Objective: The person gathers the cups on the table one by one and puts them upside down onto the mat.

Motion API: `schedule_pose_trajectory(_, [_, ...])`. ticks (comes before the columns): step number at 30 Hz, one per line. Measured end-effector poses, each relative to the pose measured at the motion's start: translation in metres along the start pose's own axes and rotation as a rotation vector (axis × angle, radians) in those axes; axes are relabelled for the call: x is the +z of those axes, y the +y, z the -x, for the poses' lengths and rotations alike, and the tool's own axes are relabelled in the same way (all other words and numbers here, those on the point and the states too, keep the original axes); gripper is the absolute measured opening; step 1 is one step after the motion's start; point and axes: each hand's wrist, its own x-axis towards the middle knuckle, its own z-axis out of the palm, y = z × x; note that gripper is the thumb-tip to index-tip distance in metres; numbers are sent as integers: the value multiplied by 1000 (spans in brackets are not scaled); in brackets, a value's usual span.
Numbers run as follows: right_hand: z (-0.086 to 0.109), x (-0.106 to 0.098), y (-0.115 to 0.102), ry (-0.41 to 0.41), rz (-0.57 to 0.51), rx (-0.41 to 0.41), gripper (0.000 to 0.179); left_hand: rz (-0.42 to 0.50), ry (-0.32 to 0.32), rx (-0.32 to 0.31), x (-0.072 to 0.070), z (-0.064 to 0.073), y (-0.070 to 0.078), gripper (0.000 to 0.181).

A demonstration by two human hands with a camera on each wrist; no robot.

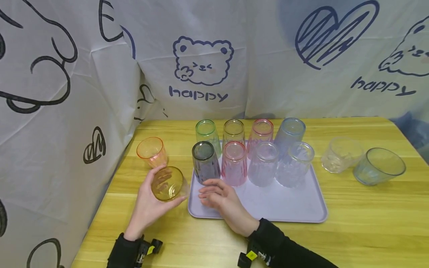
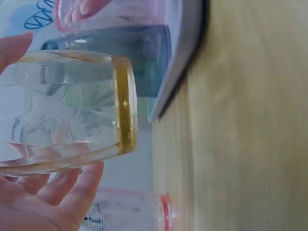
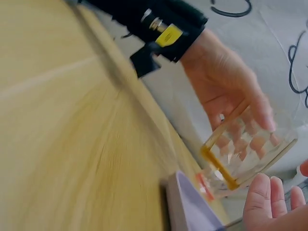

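My left hand [image 1: 147,208] grips an amber-tinted glass [image 1: 169,184], its thumb and fingers around the sides, just left of the tray; the left wrist view shows the glass's thick amber base [image 2: 125,106]. My right hand [image 1: 226,204] holds nothing, its fingers loosely bent above the front left of the lilac tray [image 1: 281,208]. Just beyond those fingers stands a dark grey glass [image 1: 206,163], upside down, with a pink glass [image 1: 234,165] beside it. An orange-pink glass [image 1: 152,152] stands on the table behind the amber one.
Two rows of upturned glasses fill the tray's back, among them a green glass [image 1: 207,130] and a blue glass [image 1: 291,134]. To the tray's right sit a clear glass [image 1: 340,156] and a grey-blue glass [image 1: 377,167]. A printed cloth [image 1: 268,74] hangs behind the wooden table.
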Motion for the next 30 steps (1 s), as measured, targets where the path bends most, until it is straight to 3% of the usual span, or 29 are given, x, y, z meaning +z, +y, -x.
schedule_pose_trajectory(4, [4, -1, -1, 6, 88, -111, 47, 100, 7, 32, 4, 3, 5, 97])
schedule_pose_trajectory(11, [10, -3, -6, 34, 145, -283, 43, 387, 1, 122, 16, 7, 17, 95])
schedule_pose_trajectory(17, [13, -3, -8, 103, 179, -346, 37, 549, -40, 145, 28, 6, 26, 90])
schedule_pose_trajectory(20, [13, -3, -10, 119, 111, -289, 35, 594, -53, 169, 34, 4, 31, 90])
schedule_pose_trajectory(24, [14, -3, -16, 96, -69, -141, 31, 625, -72, 199, 40, 1, 38, 92])
schedule_pose_trajectory(30, [15, -9, -21, -11, -259, 51, 37, 547, -78, 276, 48, -5, 49, 97])
